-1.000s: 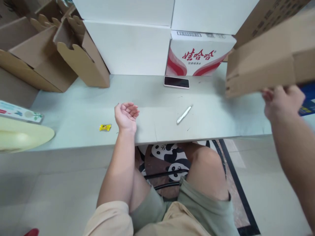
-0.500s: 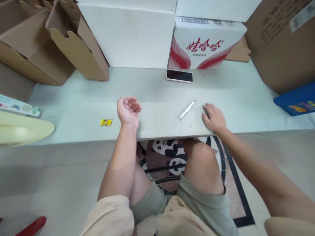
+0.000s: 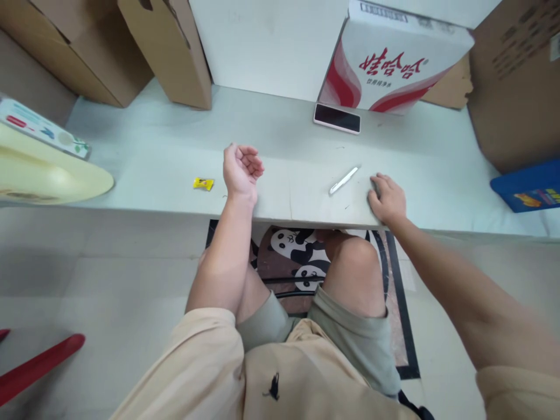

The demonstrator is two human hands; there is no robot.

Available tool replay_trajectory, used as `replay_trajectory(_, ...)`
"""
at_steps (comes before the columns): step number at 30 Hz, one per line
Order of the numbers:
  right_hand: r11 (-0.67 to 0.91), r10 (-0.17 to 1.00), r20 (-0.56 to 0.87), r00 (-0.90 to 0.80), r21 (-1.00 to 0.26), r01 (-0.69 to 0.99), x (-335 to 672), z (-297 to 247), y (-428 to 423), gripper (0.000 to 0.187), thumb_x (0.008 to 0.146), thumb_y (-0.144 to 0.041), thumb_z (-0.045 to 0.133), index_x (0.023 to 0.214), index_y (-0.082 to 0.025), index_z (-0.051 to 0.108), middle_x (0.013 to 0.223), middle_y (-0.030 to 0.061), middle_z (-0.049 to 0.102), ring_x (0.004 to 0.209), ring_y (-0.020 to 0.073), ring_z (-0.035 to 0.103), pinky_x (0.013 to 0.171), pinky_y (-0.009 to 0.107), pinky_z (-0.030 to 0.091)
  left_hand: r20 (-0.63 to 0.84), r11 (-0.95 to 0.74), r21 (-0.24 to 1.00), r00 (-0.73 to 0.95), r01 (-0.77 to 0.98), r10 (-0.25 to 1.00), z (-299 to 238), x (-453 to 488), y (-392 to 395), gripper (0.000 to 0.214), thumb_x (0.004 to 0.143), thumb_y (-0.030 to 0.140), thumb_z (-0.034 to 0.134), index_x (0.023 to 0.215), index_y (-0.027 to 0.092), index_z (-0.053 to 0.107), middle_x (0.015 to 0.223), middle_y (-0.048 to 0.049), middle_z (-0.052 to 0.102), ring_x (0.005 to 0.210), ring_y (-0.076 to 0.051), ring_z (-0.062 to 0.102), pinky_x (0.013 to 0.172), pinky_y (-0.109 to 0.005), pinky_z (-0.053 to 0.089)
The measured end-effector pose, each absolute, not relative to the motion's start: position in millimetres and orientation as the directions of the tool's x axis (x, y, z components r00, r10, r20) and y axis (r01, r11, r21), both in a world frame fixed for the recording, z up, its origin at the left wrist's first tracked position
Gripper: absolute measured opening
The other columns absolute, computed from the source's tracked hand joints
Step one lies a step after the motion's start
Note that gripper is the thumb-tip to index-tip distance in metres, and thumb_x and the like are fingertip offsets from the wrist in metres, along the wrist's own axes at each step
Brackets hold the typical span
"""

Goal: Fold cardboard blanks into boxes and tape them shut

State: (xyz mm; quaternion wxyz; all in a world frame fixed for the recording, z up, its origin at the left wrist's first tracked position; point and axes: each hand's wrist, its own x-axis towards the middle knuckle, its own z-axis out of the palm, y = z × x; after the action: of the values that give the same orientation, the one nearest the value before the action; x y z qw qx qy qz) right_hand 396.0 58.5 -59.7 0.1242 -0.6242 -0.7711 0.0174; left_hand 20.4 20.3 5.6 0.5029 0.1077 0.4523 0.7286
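My left hand point(image 3: 243, 174) rests on its side on the pale table, palm turned inward and fingers loosely curled, with nothing in it. A small yellow wrapped candy point(image 3: 203, 184) lies just left of that wrist, not touching it. My right hand point(image 3: 388, 198) lies palm down near the table's front edge, fingers relaxed and a little apart, no object showing under it. Between the two hands, nearer the right one, is a slim white pen point(image 3: 345, 180), lying at a slant. Neither hand touches it.
A phone point(image 3: 337, 118) lies at the foot of a red-and-white carton point(image 3: 389, 70). Brown cardboard boxes point(image 3: 170, 52) stand at the back left, with a pale yellow object point(image 3: 52, 169) at the left edge. A blue box point(image 3: 527, 186) sits at the right.
The view has tilted and shifted, so the table and things on it appear higher in the picture. Both hands keep nearly the same pose and place beside the candy and the pen.
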Motion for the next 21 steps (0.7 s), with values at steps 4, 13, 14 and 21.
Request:
replay_trajectory(4,0.211,0.97,0.158,-0.184,-0.177,0.961,395,-57,58,0.058,0.09,-0.037,0.039,0.137,-0.009,0.06,0.15,0.0182,0.055,0.144,0.0348,0.048,0.121,0.052,0.038,-0.299,-0.1,0.754,-0.475,-0.65,0.828,6,17,18,0.042,0.093,0.049,0.049,0.063,0.02,0.057,0.051,-0.0003,0.056,0.041,-0.009,0.049,0.044,-0.023,0.036)
replay_trajectory(13,0.195,0.973,0.135,-0.185,-0.064,0.979,389,-53,53,0.054,0.091,-0.028,0.039,0.136,-0.007,0.059,0.147,0.0195,0.057,0.14,0.0318,0.051,0.118,0.049,0.04,-0.333,-0.078,0.713,-0.435,-0.696,0.836,9,12,20,0.045,0.098,0.042,0.041,0.063,0.019,0.056,0.048,0.0021,0.053,0.038,-0.006,0.047,0.041,-0.019,0.033)
replay_trajectory(14,0.175,0.979,0.109,-0.173,-0.014,0.984,386,-50,51,0.052,0.092,-0.028,0.038,0.136,-0.008,0.059,0.148,0.0188,0.057,0.139,0.0321,0.052,0.116,0.049,0.042,-0.334,-0.079,0.707,-0.431,-0.703,0.838,9,11,21,0.044,0.098,0.042,0.04,0.063,0.019,0.056,0.048,0.0024,0.052,0.038,-0.006,0.047,0.041,-0.018,0.033)
replay_trajectory(21,0.177,0.984,-0.032,-0.174,0.16,0.971,341,-18,45,0.051,0.093,-0.025,0.037,0.14,-0.018,0.055,0.123,0.0171,0.07,0.109,0.033,0.066,0.089,0.046,0.049,-0.314,-0.114,0.67,-0.42,-0.733,0.851,11,0,21,0.046,0.099,0.045,0.04,0.065,0.019,0.057,0.051,0.0031,0.053,0.039,-0.005,0.048,0.042,-0.018,0.034)
